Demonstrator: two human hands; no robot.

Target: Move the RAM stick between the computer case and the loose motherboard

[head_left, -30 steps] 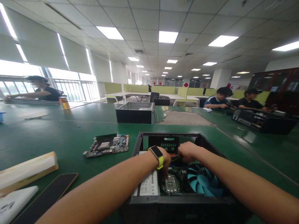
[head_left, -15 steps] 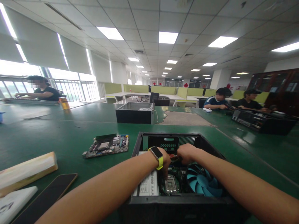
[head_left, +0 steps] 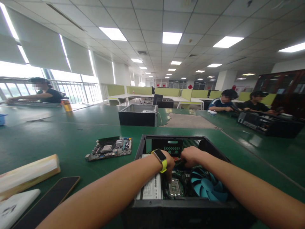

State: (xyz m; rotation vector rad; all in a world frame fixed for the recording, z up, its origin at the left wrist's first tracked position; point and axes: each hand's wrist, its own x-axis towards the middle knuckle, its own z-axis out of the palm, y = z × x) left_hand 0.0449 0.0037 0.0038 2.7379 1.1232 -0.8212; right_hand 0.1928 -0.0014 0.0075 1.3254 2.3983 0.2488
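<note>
Computer case (head_left: 190, 213), blue fan (head_left: 207, 185) inside, lies near a motherboard (head_left: 110, 149).

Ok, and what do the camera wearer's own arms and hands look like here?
The forearms are bare, with no sleeves in view. The left hand and right hand are ungloved. A watch with a dark rectangular face and yellow-green band sits on the left wrist.

Office with green desk partitions (head_left: 140, 91)

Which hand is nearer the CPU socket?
Left: the left hand reaches down beside the CPU socket; the right hand is farther off, toward the far end of the computer case.
</note>
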